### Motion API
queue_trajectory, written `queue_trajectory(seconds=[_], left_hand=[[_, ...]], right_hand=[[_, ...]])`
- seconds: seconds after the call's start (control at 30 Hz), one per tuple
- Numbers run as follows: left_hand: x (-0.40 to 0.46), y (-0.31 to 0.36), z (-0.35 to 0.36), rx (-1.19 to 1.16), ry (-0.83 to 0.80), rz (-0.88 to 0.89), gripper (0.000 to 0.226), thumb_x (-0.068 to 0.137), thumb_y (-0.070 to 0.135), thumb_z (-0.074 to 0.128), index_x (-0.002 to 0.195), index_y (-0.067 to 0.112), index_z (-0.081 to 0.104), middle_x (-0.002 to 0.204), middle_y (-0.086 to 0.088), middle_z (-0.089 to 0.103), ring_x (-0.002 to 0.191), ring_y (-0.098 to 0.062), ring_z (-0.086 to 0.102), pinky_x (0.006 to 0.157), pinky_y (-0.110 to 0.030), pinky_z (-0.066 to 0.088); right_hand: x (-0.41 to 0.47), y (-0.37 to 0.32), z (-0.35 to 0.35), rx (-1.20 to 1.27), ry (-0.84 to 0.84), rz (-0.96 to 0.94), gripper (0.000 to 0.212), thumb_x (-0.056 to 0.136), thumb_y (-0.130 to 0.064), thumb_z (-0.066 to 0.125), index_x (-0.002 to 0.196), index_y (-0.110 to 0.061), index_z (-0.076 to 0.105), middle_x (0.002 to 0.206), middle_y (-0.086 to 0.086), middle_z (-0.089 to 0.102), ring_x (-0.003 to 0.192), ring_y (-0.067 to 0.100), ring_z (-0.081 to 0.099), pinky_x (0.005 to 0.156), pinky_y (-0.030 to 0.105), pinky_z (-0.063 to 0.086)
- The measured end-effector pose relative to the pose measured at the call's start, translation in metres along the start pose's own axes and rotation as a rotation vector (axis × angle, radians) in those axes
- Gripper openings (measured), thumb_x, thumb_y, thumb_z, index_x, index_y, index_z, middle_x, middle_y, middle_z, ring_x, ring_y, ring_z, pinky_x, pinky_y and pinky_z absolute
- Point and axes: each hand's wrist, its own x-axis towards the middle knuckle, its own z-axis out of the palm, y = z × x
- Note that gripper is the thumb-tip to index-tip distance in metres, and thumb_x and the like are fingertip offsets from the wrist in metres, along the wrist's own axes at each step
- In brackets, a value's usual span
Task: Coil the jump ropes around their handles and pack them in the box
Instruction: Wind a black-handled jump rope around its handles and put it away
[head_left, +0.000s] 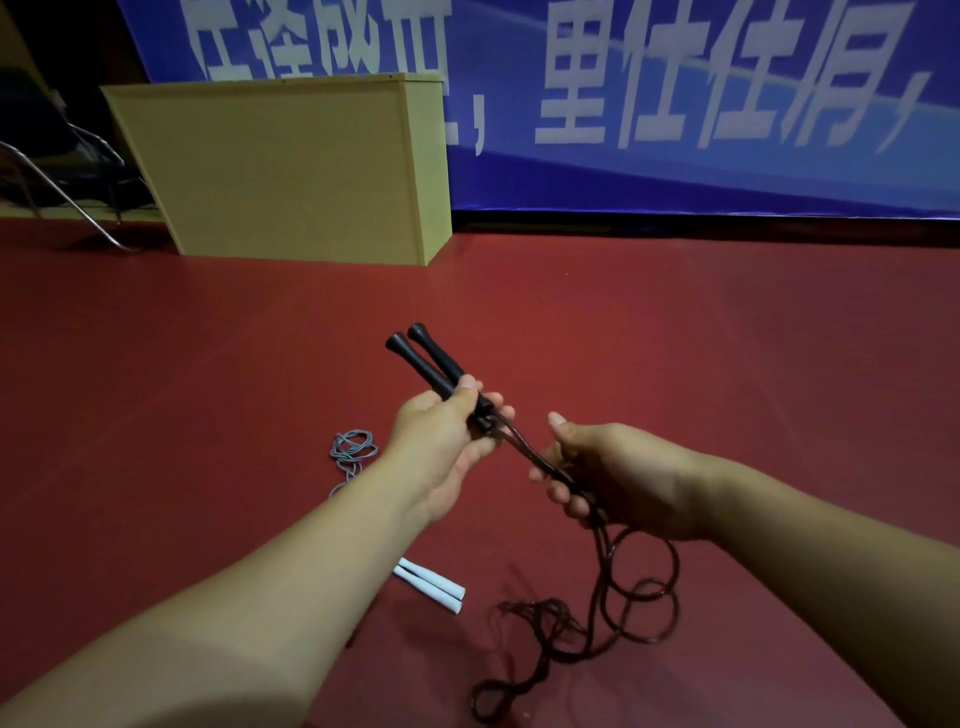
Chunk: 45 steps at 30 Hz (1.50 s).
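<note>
- Head view: two bare forearms reach forward over a red floor (675, 322).
- Left hand (441, 431): fingers and thumb are curled around the lower ends of two black handles (426, 364), held side by side and touching. The thumb lies across the top of the handles; the fingertips wrap up from beneath on the 3 o'clock side.
- The handles project from the left hand toward 11 o'clock, flared ends uppermost and clear of the fingers.
- Dark rope (644, 587): two strands leave the handle bases at the left fingertips and run toward 4 o'clock into the right hand.
- Right hand (623, 478): fingers are curled loosely around the two strands, which pass across the finger undersides. The thumb is extended toward 11 o'clock, apart from the rope. Whether the strands are gripped tightly cannot be told.
- Below the right hand, at 6 o'clock, the rope hangs in open loops and ends in a loose tangle on the floor.
- Second rope: two white handles (434, 584) lie side by side on the floor at 6 o'clock of the left hand, partly hidden by the left forearm. A grey cord (353, 447) lies bunched on the floor at 9 o'clock of the left hand.
- Tan box (291, 166): stands on the floor at 11 o'clock, well apart from both hands, against a blue banner (727, 104) with white characters.
- Metal chair legs (62, 197) show at 9 o'clock of the box.
</note>
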Motion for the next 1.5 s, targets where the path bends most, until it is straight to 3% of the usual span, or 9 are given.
queue_trajectory(seconds=[0.2,0.37,0.57,0.73,0.8,0.93,1.1,1.23,1.5], left_hand=[[0.007,0.004,-0.008,0.204,0.120,0.107,0.018,0.101,0.012,0.050,0.084,0.008,0.052,0.073,-0.008,0.059,0.058,-0.017,0.060,0.053,-0.025,0.055],[0.020,0.005,-0.028,0.421,0.191,0.204,0.021,0.099,0.008,0.051,0.079,0.011,0.052,0.067,-0.007,0.056,0.052,-0.016,0.056,0.042,-0.019,0.046],[0.030,-0.001,-0.041,0.733,0.142,0.305,0.017,0.094,0.018,0.058,0.077,0.016,0.059,0.061,-0.003,0.062,0.061,-0.024,0.062,0.063,-0.035,0.048],[0.035,0.001,-0.050,0.878,0.257,0.336,0.021,0.095,0.020,0.055,0.076,0.011,0.058,0.070,-0.009,0.058,0.065,-0.025,0.055,0.062,-0.037,0.047],[0.031,0.001,-0.054,0.901,0.190,0.249,0.018,0.096,0.018,0.053,0.080,0.010,0.059,0.069,-0.009,0.054,0.061,-0.024,0.051,0.058,-0.039,0.049],[0.013,0.002,-0.048,0.839,-0.160,-0.052,0.013,0.099,0.013,0.050,0.102,0.008,0.061,0.065,-0.003,0.047,0.047,-0.013,0.045,0.039,-0.022,0.039],[-0.009,0.005,-0.029,0.669,-0.451,-0.247,0.013,0.103,0.008,0.044,0.104,0.005,0.056,0.076,-0.005,0.058,0.065,-0.018,0.068,0.047,-0.022,0.051],[-0.017,0.004,-0.022,0.656,-0.529,-0.298,0.023,0.104,0.005,0.038,0.113,0.000,0.058,0.089,-0.008,0.069,0.056,-0.013,0.060,0.045,-0.021,0.046],[-0.020,0.007,-0.018,0.644,-0.541,-0.307,0.037,0.102,0.038,0.042,0.110,0.008,0.060,0.056,0.004,0.040,0.035,-0.004,0.028,0.035,-0.014,0.022]], right_hand=[[-0.005,0.015,-0.012,-0.160,-0.061,0.127,0.047,0.096,-0.060,0.037,0.083,-0.016,0.047,0.069,0.008,0.058,0.080,0.027,0.064,0.064,0.032,0.040],[-0.009,0.008,-0.021,-0.088,-0.109,0.082,0.033,0.098,-0.037,0.045,0.097,-0.009,0.062,0.068,-0.001,0.054,0.059,0.012,0.051,0.058,0.026,0.034],[-0.014,0.009,-0.027,-0.162,-0.183,0.165,0.015,0.092,-0.025,0.049,0.085,-0.013,0.053,0.078,0.007,0.067,0.062,0.014,0.058,0.056,0.025,0.037],[-0.010,0.015,-0.032,-0.032,-0.204,0.104,0.017,0.076,-0.026,0.062,0.073,-0.013,0.051,0.073,0.015,0.065,0.092,0.037,0.065,0.071,0.032,0.040],[-0.011,0.014,-0.037,0.080,-0.146,0.026,0.013,0.073,-0.019,0.062,0.079,-0.009,0.057,0.065,0.012,0.055,0.077,0.034,0.064,0.077,0.036,0.041],[-0.010,0.008,-0.048,0.098,0.075,-0.163,0.018,0.080,-0.009,0.061,0.097,-0.004,0.063,0.064,0.003,0.043,0.054,0.015,0.040,0.059,0.028,0.033],[-0.004,0.005,-0.044,0.014,0.339,-0.306,0.016,0.098,-0.012,0.054,0.095,-0.004,0.067,0.061,-0.002,0.038,0.046,0.009,0.033,0.047,0.024,0.028],[0.001,0.005,-0.036,-0.127,0.501,-0.392,0.021,0.098,-0.022,0.057,0.089,-0.008,0.069,0.059,-0.001,0.041,0.051,0.013,0.037,0.048,0.027,0.033],[0.002,0.008,-0.037,-0.320,0.624,-0.444,0.024,0.097,-0.028,0.055,0.081,-0.017,0.070,0.065,0.000,0.052,0.057,0.017,0.044,0.055,0.032,0.036]])
